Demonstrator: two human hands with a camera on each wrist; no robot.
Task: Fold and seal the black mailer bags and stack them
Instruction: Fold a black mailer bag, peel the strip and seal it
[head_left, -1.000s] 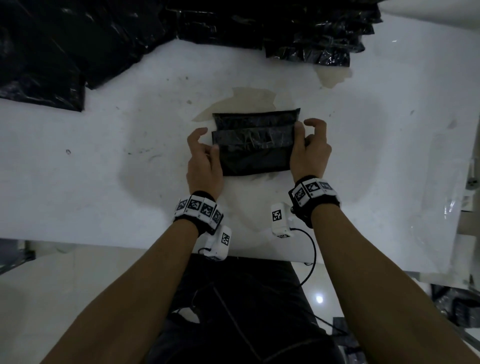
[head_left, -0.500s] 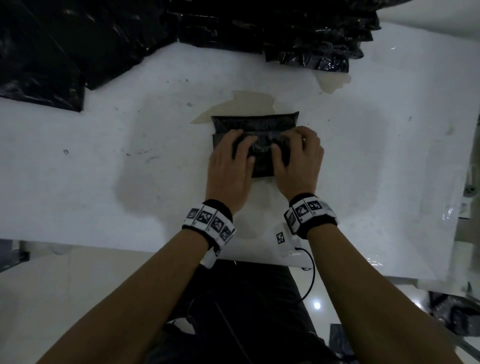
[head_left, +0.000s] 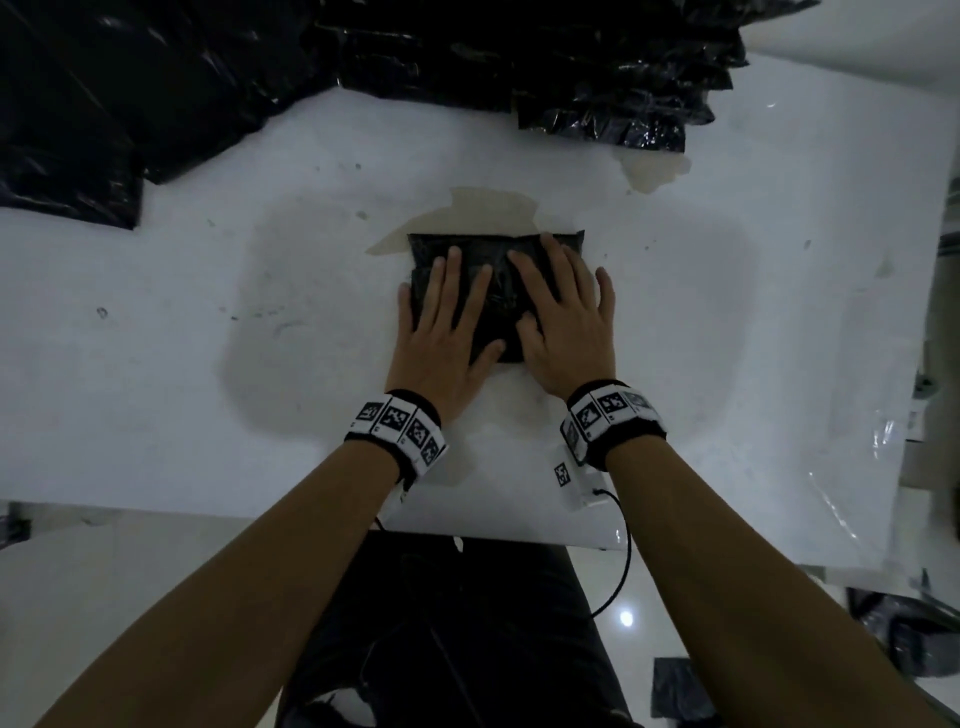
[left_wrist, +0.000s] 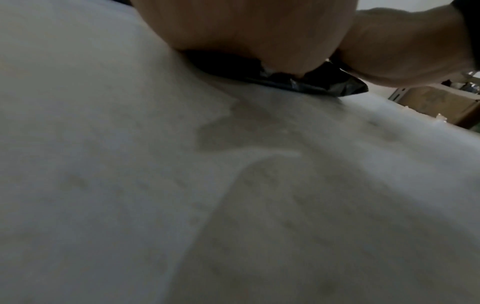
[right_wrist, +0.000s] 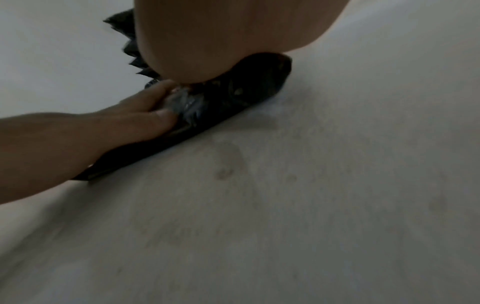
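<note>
The worktop (head_left: 156, 389), white and stained, is being seen across the middle of the head frame. Heaps of black mailer bags are being carried along its upper edge: a loose spread of unfolded bags (head_left: 130, 88) at upper left, and a stack of folded bags (head_left: 623, 78) at upper centre to upper right, its glossy edges stepped.

The folded mailer bag (head_left: 498, 291) is being held at the centre of the frame, directly under both hands, with its long axis running left to right. It is being judged the item in hand, with the seal being pressed down. The stack of folded bags is lying above and to the right of it, well apart; the right hand (head_left: 566, 317) is being judged the nearer one for any transfer there.

The left hand (head_left: 441, 322) is being laid flat on the left half of the bag, fingers straight and slightly spread, the outermost finger resting at the bag's left edge. The right hand is being laid flat on the right half likewise, fingers spread, the outermost finger lying beyond the right edge on the worktop. Nothing is being gripped or pinched by either.

The bag is being seen as a compact dark rectangle, matte and creased. In the right wrist view its near edge (right_wrist: 187, 131) is lying flat to the worktop, with crinkled film showing pale highlights by the left hand's fingertips (right_wrist: 166, 86).
</note>
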